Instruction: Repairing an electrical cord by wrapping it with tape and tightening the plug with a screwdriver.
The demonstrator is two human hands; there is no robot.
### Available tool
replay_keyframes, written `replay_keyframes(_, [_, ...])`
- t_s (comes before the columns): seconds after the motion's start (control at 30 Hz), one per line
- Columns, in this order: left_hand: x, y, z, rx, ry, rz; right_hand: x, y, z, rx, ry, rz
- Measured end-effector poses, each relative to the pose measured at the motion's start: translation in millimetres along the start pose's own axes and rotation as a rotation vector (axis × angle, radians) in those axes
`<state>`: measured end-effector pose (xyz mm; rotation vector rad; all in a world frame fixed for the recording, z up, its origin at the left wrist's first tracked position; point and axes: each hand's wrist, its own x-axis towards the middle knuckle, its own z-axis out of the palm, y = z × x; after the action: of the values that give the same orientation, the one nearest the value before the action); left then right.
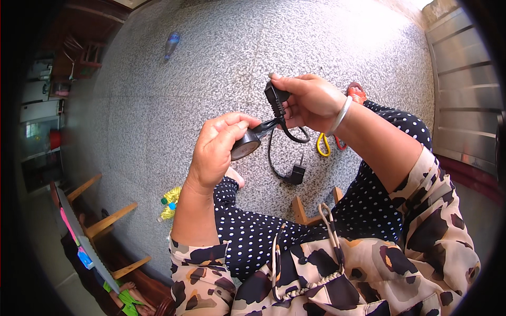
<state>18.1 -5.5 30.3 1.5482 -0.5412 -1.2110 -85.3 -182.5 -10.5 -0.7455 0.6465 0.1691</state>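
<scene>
My left hand (217, 145) is closed around a roll of black tape (245, 148). A strip of the tape (268, 127) stretches from the roll to a black cord near my right hand. In my right hand (312, 100), at the upper middle, is a black block-shaped connector (275, 97), pinched between thumb and fingers. The black cord (270, 152) loops down below it and ends in a black plug (296, 175) with its pins upward. Some fingers of the right hand are hidden behind the connector.
On the speckled floor, a yellow loop (322, 145) and a red piece lie past my knees. A bottle (171, 46) lies far left; a yellow bundle with coloured caps (169, 203) sits nearer. A wooden-legged table (84, 231) stands left, a metal door (464, 89) right. Another person's limb (126, 297) shows lower left.
</scene>
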Motion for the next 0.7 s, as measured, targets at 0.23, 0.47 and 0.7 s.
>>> replay_keyframes(0.23, [-4.6, 2.5, 3.8, 0.253, 0.047, 0.020, -2.6, -0.2, 1.8, 0.008, 0.004, -0.015])
replay_keyframes(0.47, [-6.3, 2.9, 13.0, 0.818, 0.103, 0.319, -2.8, 0.5, 2.4, -0.037, 0.007, -0.056])
replay_keyframes(0.7, [-2.0, -7.4, 12.9, 1.054, 0.260, 0.432, -6.0, -0.4, 8.7, -0.093, 0.061, -0.106])
